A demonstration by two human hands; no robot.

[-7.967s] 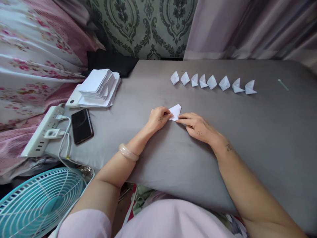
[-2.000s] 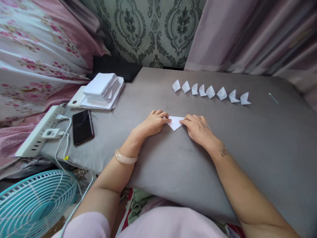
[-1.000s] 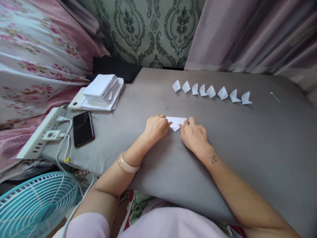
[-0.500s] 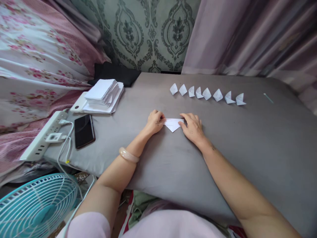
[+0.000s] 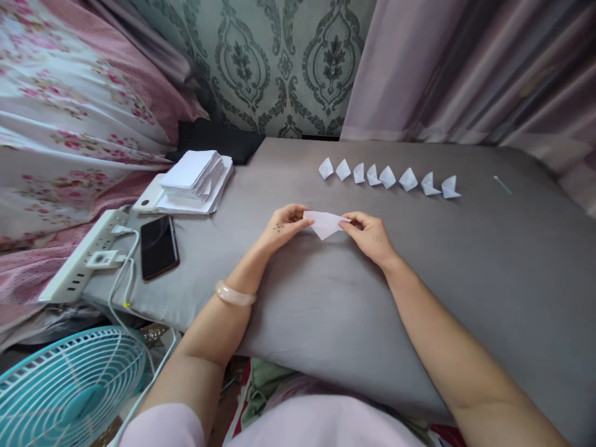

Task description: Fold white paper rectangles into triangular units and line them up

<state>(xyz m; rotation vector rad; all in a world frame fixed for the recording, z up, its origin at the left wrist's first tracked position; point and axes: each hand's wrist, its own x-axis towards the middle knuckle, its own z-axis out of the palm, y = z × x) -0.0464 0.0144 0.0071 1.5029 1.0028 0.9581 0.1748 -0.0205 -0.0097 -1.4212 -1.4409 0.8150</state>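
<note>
Between my hands is a folded white sheet of paper (image 5: 323,225), its point facing me and its long edge away from me. My left hand (image 5: 287,227) pinches its left corner between thumb and fingers. At the right corner, my right hand (image 5: 371,234) grips the paper the same way. The sheet appears lifted slightly off the grey table cover (image 5: 307,298). Beyond my hands stands a row of several small folded paper pieces (image 5: 387,177), some with upright points.
A stack of white paper (image 5: 190,177) lies at the left, near a black phone (image 5: 159,247) and a white power strip (image 5: 88,254) with cables. A blue fan (image 5: 79,391) stands below the table's left edge. A thin stick (image 5: 503,184) lies at the far right.
The folded paper has been raised and tilted from lying on the table. My hands have turned, now pinching its two corners with thumbs on the near side.
</note>
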